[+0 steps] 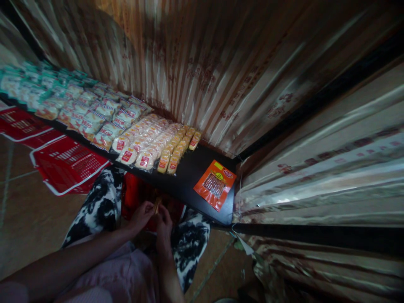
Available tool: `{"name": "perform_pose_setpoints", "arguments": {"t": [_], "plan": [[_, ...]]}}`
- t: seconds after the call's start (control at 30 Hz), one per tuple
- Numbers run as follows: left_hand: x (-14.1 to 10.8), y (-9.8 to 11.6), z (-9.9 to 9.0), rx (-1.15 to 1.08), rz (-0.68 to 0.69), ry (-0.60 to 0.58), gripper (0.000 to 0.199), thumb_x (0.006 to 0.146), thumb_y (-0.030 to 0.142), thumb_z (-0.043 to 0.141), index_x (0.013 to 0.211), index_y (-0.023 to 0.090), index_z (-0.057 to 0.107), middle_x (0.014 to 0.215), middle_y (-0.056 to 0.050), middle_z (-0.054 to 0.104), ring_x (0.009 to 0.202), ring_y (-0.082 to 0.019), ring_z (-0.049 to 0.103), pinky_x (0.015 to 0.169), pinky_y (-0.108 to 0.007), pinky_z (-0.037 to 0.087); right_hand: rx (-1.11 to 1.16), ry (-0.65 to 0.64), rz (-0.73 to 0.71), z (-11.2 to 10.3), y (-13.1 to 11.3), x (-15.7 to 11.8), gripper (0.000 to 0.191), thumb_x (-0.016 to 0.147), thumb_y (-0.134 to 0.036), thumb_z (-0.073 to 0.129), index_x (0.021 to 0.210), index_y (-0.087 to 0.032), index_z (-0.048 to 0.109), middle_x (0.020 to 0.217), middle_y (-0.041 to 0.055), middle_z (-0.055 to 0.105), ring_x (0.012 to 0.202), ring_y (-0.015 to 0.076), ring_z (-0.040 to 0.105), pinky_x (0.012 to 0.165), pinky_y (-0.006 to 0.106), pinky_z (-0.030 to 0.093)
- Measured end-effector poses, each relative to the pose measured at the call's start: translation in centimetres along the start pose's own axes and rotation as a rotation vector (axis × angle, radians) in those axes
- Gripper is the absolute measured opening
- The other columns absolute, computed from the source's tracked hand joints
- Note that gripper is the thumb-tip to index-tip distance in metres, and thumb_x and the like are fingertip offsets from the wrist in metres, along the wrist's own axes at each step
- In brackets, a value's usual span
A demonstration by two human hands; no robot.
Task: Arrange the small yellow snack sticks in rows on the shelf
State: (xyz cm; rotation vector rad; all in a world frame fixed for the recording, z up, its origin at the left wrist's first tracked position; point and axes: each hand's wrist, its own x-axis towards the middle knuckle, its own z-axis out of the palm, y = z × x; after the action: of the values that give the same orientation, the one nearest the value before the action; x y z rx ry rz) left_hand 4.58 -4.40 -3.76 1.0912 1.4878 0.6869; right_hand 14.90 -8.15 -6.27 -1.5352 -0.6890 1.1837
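Between my knees, below the front edge of the black shelf (186, 185), both hands meet on a small yellowish packaged snack (157, 205). My left hand (143, 215) pinches it from the left, and my right hand (164, 221) closes on its other side. Dimness blurs the packet's details. Under the hands sits a red basket (132, 193), its contents too dark to make out. On the shelf above lie rows of yellow snack packets (173, 160), with round white rice crackers (145, 160) in clear wrap to their left. An orange-red snack bag (216, 184) lies flat at the shelf's right end.
Blue-white snack bags (107, 134) and green-topped bags (31, 90) fill the shelf's left part. Red baskets (71, 164) stand on the tiled floor at left. A pleated printed curtain (202, 80) hangs behind the shelf, and another pleated sheet (315, 181) closes the right side.
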Motion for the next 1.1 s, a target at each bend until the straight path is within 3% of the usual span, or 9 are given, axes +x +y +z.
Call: {"name": "perform_pose_setpoints", "arguments": {"t": [0.33,0.67,1.0,1.1], "plan": [[-0.1,0.1,0.0,-0.013,0.023,0.01,0.026,0.067,0.04,0.054,0.082,0.018,0.054,0.085,-0.007,0.064,0.082,-0.02,0.061,0.077,-0.031,0.048,-0.044,0.008,-0.015,-0.1,-0.6,-0.3,0.037,0.071,-0.028,0.054,0.103,-0.016,0.066,0.109,0.0085,0.065,0.101,0.0201,0.06,0.089,0.029,0.046],[0.1,-0.8,0.0,-0.038,-0.03,0.04,0.029,0.067,0.042,0.057,0.083,0.018,0.053,0.084,-0.006,0.064,0.083,-0.02,0.062,0.078,-0.031,0.048,-0.142,0.002,-0.169,0.1,0.1,-0.4,0.034,0.076,-0.029,0.054,0.108,-0.019,0.063,0.11,0.0088,0.063,0.1,0.0197,0.059,0.09,0.032,0.045],[0.2,-1.0,0.2,0.006,-0.083,0.083,0.026,0.07,0.041,0.052,0.081,0.017,0.054,0.084,-0.007,0.065,0.082,-0.02,0.061,0.077,-0.031,0.048,-0.102,0.0,-0.131,0.1,0.5,-0.7,0.037,0.077,-0.026,0.05,0.111,-0.017,0.057,0.112,0.0095,0.063,0.102,0.0207,0.059,0.09,0.033,0.045],[0.1,-1.1,0.1,0.004,-0.094,0.078,0.024,0.072,0.037,0.049,0.084,0.018,0.055,0.086,-0.006,0.065,0.083,-0.02,0.061,0.076,-0.03,0.048,-0.112,0.051,-0.134,0.1,0.3,-0.8,0.035,0.075,-0.023,0.048,0.108,-0.017,0.06,0.109,0.0091,0.065,0.1,0.0205,0.06,0.089,0.033,0.045]]}}
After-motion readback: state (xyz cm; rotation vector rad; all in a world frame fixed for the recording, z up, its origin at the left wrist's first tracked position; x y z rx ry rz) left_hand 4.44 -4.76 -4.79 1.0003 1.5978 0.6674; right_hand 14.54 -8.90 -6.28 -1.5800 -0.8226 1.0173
